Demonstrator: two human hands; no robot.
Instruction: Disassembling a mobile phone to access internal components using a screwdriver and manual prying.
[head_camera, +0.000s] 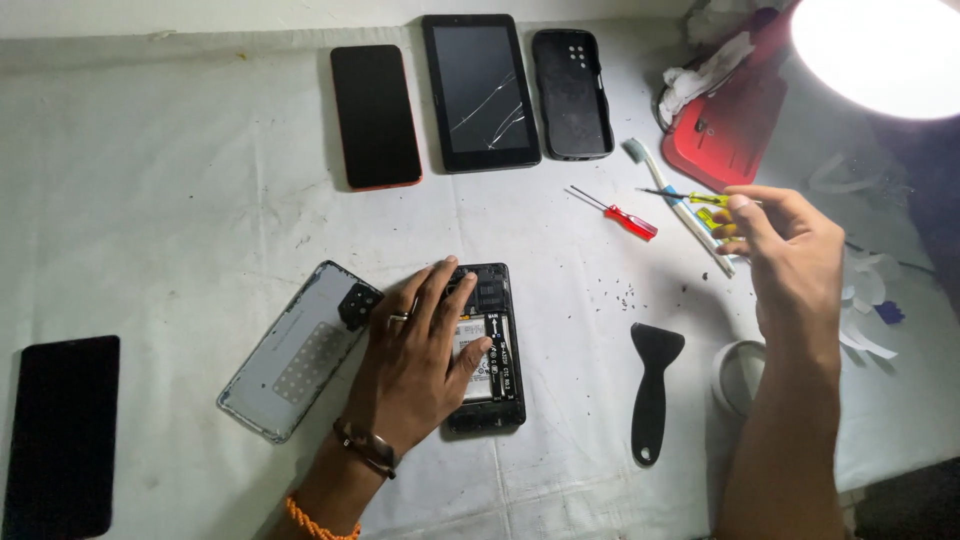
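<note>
My left hand lies flat on an opened phone whose back is off, showing the battery and circuit parts. The phone's removed back cover lies inside-up just left of that hand. My right hand is raised at the right, fingers pinched on a yellow-handled screwdriver whose thin shaft points left. A red-handled screwdriver lies on the white cloth between the two hands.
Along the far edge lie a dark phone with an orange rim, a cracked tablet and a black phone case. A toothbrush, black scraper, tape roll, red tray, lamp and black phone surround the work.
</note>
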